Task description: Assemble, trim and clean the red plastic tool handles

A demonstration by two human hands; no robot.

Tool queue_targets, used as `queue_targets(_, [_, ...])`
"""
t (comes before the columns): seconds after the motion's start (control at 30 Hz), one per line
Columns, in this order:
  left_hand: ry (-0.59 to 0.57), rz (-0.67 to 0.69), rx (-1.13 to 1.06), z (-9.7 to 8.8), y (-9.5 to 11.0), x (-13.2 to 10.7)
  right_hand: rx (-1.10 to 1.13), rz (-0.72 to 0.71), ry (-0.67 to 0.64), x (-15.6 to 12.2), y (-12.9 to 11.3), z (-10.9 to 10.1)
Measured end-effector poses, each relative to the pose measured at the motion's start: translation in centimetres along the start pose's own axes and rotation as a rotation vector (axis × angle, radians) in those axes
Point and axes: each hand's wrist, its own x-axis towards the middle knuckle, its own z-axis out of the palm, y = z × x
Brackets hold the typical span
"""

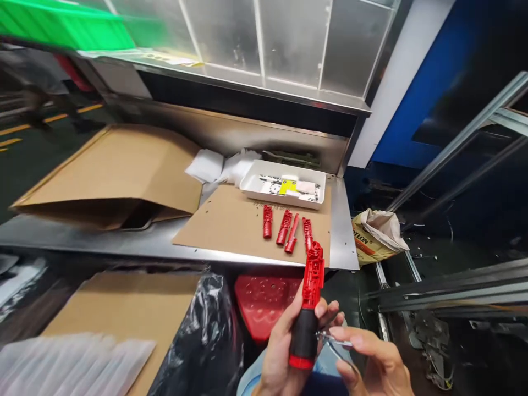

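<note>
A long red plastic housing with a black grip [304, 330] stands upright in my left hand [274, 355], its ribbed red end pointing away from me. The fingers of that hand wrap round the black part. My right hand [377, 357] pinches a small shiny metal tool [341, 343] with two thin arms, perhaps tweezers or snips. Its tip meets the right side of the black grip. Beyond my hands, several similar red plastic parts [284, 228] lie in a row on a cardboard sheet [223, 225].
Behind the red parts is a white tray [284, 201] with papers. A large cardboard box [119, 165] sits left on the metal bench [344, 220]. Below are a red stool [264, 302], a black plastic bag [202, 335] and white-wrapped items [74, 363]. A printed sack [375, 242] stands right.
</note>
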Motion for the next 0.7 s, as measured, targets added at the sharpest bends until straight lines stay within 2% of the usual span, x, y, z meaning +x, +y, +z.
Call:
queue_targets(0.23, [-0.056,-0.006,0.018,-0.6,0.3,-0.2,0.102,-0.281,-0.177,1.3,2.0,0.1])
queue_targets(0.53, [-0.088,-0.088,-0.017,0.4,0.8,0.8,0.073,-0.272,-0.174,2.3,2.0,-0.1])
queue_targets(0.7, [-0.133,-0.114,-0.038,0.2,0.5,1.1,0.088,-0.289,-0.249,3.4,1.7,0.0])
